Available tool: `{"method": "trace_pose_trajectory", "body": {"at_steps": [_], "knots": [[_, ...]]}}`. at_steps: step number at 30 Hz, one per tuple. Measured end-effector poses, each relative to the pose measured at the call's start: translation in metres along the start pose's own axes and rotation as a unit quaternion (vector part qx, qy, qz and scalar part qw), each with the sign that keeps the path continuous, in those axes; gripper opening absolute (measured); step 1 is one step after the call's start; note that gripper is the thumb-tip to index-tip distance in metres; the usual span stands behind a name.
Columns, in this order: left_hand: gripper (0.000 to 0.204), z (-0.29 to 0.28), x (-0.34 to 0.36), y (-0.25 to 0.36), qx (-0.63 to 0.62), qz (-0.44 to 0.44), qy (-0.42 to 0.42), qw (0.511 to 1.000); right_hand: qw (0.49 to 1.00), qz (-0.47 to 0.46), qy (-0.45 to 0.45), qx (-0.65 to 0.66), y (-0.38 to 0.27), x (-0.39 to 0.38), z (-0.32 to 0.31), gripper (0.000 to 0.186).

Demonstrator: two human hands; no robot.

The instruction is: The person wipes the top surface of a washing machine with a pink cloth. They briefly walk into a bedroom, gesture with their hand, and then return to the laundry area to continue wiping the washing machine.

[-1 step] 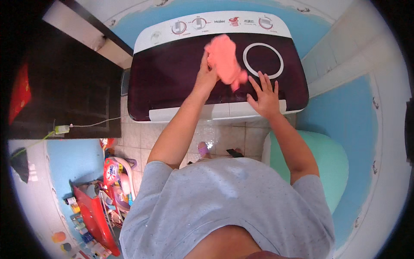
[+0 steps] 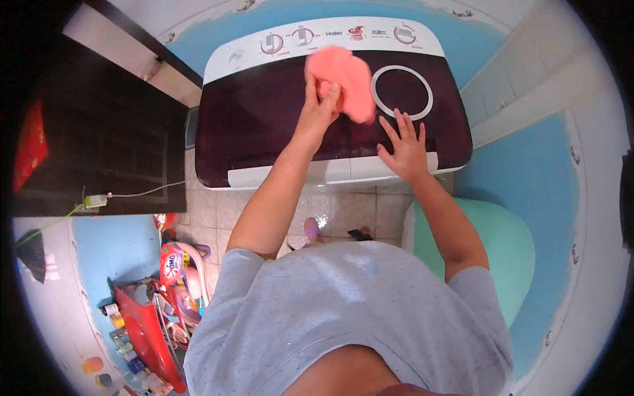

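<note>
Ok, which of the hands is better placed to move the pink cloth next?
Likely the left hand: it grips the pink cloth, while the right hand, fingers spread at the white ring, holds nothing.

Your view is fairly bright; glare whitens the floor tiles, the pink cloth looks soft, and edges bend into black.

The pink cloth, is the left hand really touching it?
Touching. The head view shows the left hand holding the pink cloth, with thumb and fingers pressed against it.
</note>
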State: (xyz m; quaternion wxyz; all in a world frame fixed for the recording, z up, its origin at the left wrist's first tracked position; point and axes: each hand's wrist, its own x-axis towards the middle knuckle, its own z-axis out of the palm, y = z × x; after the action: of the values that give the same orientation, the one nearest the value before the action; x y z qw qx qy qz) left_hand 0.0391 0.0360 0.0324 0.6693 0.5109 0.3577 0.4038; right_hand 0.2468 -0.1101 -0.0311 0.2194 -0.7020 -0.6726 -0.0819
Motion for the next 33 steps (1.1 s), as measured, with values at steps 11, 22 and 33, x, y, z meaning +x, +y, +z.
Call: {"method": "trace_pose_trajectory", "body": {"at_steps": [11, 22, 33], "knots": [[0.106, 0.068, -0.063, -0.064, 0.609, 0.228, -0.243, 0.719, 0.978, 0.085, 0.008, 0.191, 0.012, -0.001, 0.003, 0.056], [0.095, 0.082, -0.056, -0.085, 0.677, 0.232, -0.286, 0.637, 0.968, -0.026, 0.096, 0.229, -0.016, 0.083, -0.005, 0.050], [0.097, 0.084, -0.056, -0.086, 0.674, 0.288, -0.247, 0.634, 0.982, -0.102, 0.123, -0.096, 0.078, 0.165, 0.036, 0.041]]}}
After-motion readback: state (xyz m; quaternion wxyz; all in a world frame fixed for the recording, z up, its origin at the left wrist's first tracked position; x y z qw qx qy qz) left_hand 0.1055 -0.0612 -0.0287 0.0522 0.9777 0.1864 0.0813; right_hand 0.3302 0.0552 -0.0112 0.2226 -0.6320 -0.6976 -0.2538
